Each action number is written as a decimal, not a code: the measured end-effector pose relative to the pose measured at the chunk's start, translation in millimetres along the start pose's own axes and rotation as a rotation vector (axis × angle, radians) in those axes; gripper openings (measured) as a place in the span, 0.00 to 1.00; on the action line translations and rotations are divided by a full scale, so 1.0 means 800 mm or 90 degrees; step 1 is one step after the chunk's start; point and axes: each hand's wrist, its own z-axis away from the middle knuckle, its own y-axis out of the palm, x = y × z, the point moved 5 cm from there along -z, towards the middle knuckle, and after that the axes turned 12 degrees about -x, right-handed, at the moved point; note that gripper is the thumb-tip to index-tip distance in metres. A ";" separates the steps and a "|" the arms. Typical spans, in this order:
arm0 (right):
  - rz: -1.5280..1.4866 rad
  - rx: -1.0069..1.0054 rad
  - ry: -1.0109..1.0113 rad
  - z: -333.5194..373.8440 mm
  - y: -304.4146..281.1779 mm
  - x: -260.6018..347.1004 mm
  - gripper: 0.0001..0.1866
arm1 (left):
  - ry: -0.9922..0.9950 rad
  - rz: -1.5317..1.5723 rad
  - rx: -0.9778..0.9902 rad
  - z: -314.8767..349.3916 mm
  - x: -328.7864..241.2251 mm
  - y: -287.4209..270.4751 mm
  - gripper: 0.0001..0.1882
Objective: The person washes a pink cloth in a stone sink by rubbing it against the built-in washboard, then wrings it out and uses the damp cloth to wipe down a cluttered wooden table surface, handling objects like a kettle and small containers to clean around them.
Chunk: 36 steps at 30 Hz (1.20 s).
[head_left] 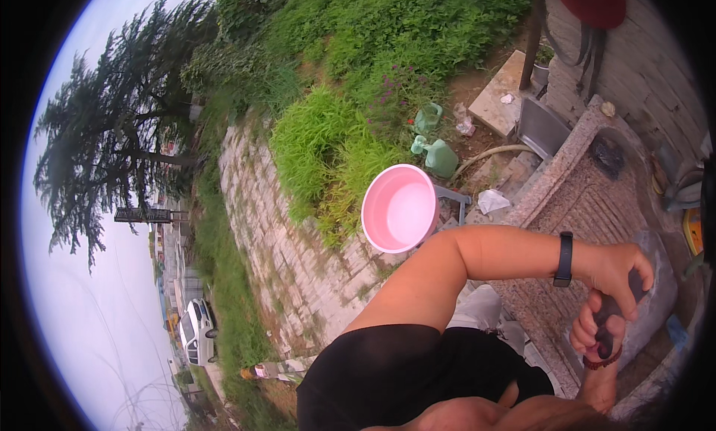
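Note:
My left hand (617,273), with a dark watch on its wrist, is closed round a twisted dark grey cloth (610,308). My right hand (588,329), a reddish bead bracelet at its wrist, grips the same cloth just below, close to the left hand. Part of the cloth is hidden by my fingers. Both hands are over the lower right part of a speckled stone wash basin (537,304) with a ridged washboard slope. A dark wet bundle (607,156) lies in a hollow at the basin's far end.
A pink plastic basin (400,208) rests on a grey stool (453,196) left of the stone basin. Green plastic jugs (440,157), a hose (488,156) and crumpled white paper (492,201) lie beyond. Brick paving (276,237) and plants (321,147) stretch to the left.

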 end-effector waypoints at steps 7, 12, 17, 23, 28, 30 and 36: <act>0.182 -0.381 -0.099 -0.010 -0.036 0.003 0.17 | 0.175 -0.214 -0.065 -0.029 0.055 0.001 0.16; 0.325 -0.468 -0.210 -0.044 -0.133 0.001 0.10 | 0.209 -0.369 -0.200 -0.042 0.110 -0.023 0.08; 0.531 -0.796 -0.416 -0.089 -0.201 0.000 0.15 | 0.148 -0.439 -0.317 -0.043 0.155 -0.054 0.05; 0.810 -0.815 -0.369 -0.114 -0.238 0.001 0.23 | 0.018 -0.474 -0.473 -0.045 0.203 -0.081 0.04; 0.774 -0.841 -0.427 -0.120 -0.252 0.005 0.21 | -0.074 -0.447 -0.522 -0.044 0.201 -0.085 0.04; 0.697 -0.834 -0.433 -0.123 -0.265 0.006 0.20 | -0.069 -0.460 -0.538 -0.046 0.202 -0.086 0.04; 0.757 -0.797 -0.421 -0.125 -0.267 -0.013 0.18 | -0.075 -0.508 -0.561 -0.028 0.206 -0.086 0.05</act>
